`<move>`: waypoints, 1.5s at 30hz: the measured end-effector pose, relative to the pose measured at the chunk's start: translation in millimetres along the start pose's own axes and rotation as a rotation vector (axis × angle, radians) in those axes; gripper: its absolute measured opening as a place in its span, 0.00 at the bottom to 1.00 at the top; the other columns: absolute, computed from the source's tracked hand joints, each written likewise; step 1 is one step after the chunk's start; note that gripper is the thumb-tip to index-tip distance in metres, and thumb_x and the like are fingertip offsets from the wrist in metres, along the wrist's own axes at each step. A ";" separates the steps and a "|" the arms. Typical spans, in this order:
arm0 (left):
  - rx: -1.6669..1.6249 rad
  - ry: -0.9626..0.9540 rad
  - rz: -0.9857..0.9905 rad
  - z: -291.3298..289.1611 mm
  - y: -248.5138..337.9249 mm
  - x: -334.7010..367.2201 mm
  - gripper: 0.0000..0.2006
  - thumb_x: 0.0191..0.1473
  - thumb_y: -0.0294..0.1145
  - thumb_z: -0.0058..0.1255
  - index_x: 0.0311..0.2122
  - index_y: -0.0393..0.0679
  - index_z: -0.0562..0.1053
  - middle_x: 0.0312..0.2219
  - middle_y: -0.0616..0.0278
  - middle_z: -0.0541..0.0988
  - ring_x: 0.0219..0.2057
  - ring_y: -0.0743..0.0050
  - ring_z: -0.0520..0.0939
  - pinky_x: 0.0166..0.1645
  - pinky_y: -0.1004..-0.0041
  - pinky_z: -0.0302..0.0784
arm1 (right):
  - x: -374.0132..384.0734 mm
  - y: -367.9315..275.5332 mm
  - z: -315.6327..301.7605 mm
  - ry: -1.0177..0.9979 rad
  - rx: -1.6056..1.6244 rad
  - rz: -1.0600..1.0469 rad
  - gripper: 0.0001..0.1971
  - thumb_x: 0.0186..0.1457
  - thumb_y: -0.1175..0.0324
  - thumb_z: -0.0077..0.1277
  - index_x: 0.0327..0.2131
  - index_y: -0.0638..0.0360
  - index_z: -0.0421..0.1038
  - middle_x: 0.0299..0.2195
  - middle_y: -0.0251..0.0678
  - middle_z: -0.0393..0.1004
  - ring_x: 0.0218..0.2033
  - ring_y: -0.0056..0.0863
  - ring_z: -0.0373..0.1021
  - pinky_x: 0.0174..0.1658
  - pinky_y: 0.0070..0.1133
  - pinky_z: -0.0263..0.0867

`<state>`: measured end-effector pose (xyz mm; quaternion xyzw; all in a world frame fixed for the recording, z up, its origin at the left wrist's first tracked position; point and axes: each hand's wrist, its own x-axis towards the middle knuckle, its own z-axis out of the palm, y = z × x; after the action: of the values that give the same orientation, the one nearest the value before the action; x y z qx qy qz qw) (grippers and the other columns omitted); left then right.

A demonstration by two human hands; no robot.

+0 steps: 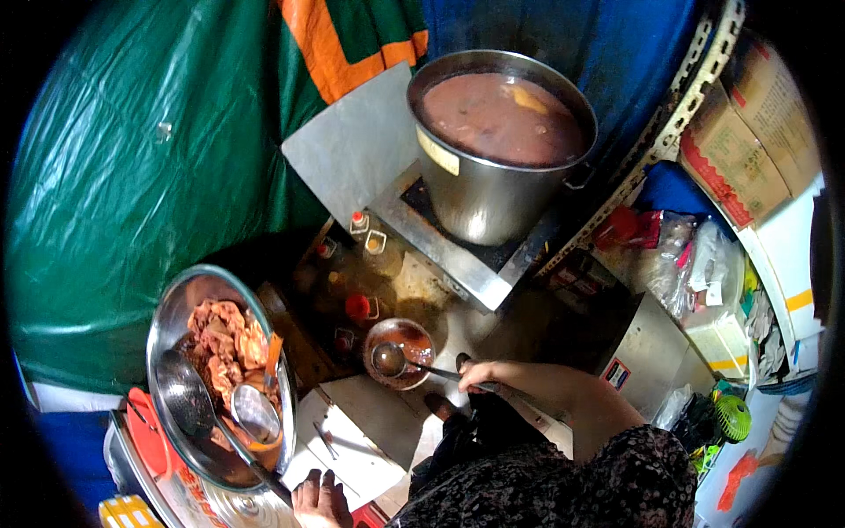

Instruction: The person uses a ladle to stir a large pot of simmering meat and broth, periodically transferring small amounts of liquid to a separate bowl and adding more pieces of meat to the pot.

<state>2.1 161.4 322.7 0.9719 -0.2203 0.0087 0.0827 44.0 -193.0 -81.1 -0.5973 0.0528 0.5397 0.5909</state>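
My right hand (476, 376) is closed round the handle of a ladle (388, 359). The ladle's round cup is in a bowl (429, 338) of dark red-brown liquid. At the lower edge lies my left hand (319, 502), fingers stretched out and a little apart, beside a white surface (348, 444). The dark handle end of a large perforated skimmer (187, 392) comes right up to that hand; whether they touch I cannot tell. The skimmer rests in a wide metal basin (161, 352) with pieces of cooked meat (231, 339) and a small round strainer (255, 414).
A tall steel pot (480, 198) filled with brownish-red liquid stands on a metal stove (475, 286). Several bottles (380, 251) with red or yellow caps crowd beside it. Left is a green tarp (158, 167); cardboard boxes (739, 141) and plastic bags (682, 264) stand right.
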 end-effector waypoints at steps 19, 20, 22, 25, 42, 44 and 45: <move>1.750 0.262 0.348 27.7 2.6 41.9 0.18 0.60 0.44 0.36 0.54 0.54 0.66 0.39 0.69 0.75 0.26 0.84 0.73 0.33 0.80 0.72 | -415.3 -212.0 -51.0 0.670 0.314 -0.667 0.18 0.48 0.66 0.52 0.43 0.63 0.68 0.19 0.33 0.66 0.12 0.19 0.61 0.13 0.15 0.56; 1.821 0.245 0.377 25.4 1.7 45.5 0.19 0.61 0.44 0.34 0.55 0.55 0.64 0.41 0.71 0.74 0.26 0.86 0.73 0.32 0.81 0.72 | -412.3 -224.0 -64.7 0.708 0.380 -0.717 0.18 0.48 0.66 0.51 0.43 0.63 0.68 0.19 0.33 0.67 0.11 0.19 0.61 0.13 0.15 0.56; 1.968 0.199 0.429 19.0 -0.8 50.8 0.19 0.62 0.44 0.32 0.57 0.57 0.62 0.45 0.75 0.72 0.26 0.88 0.72 0.32 0.83 0.71 | -399.2 -253.0 -98.7 0.884 0.362 -0.758 0.14 0.46 0.70 0.51 0.38 0.65 0.70 0.16 0.31 0.66 0.10 0.16 0.60 0.11 0.13 0.54; 0.876 0.156 0.212 7.6 8.5 65.0 0.21 0.63 0.42 0.29 0.60 0.58 0.57 0.54 0.80 0.64 0.30 0.93 0.71 0.32 0.85 0.71 | -368.1 -290.8 -170.2 0.906 0.612 -0.715 0.06 0.47 0.71 0.52 0.27 0.63 0.68 0.16 0.32 0.67 0.11 0.18 0.62 0.12 0.15 0.57; 0.243 -0.423 -0.319 -20.1 34.7 99.8 0.27 0.49 0.28 0.36 0.58 0.53 0.62 0.59 0.65 0.60 0.57 0.62 0.63 0.58 0.69 0.62 | -233.7 -399.9 -363.3 1.306 0.920 -0.773 0.04 0.44 0.74 0.49 0.27 0.58 0.65 0.19 0.34 0.66 0.15 0.28 0.64 0.13 0.24 0.61; 0.238 -0.353 -0.278 -12.8 28.8 95.5 0.27 0.49 0.29 0.36 0.58 0.53 0.62 0.59 0.65 0.60 0.56 0.61 0.64 0.56 0.69 0.64 | -223.5 -411.1 -370.7 1.363 0.923 -0.702 0.05 0.44 0.75 0.48 0.28 0.58 0.65 0.20 0.35 0.66 0.15 0.29 0.63 0.13 0.26 0.61; 0.236 -0.335 -0.269 -10.9 27.2 95.5 0.27 0.50 0.29 0.36 0.58 0.53 0.62 0.59 0.65 0.60 0.56 0.62 0.64 0.56 0.70 0.65 | -217.6 -417.0 -367.7 1.368 0.953 -0.745 0.05 0.44 0.76 0.48 0.28 0.58 0.64 0.20 0.34 0.65 0.14 0.29 0.61 0.13 0.28 0.60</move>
<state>76.8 98.3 342.8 0.9833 -0.0968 -0.1380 -0.0688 460.8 -475.1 240.1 -0.4582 0.4124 -0.2367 0.7509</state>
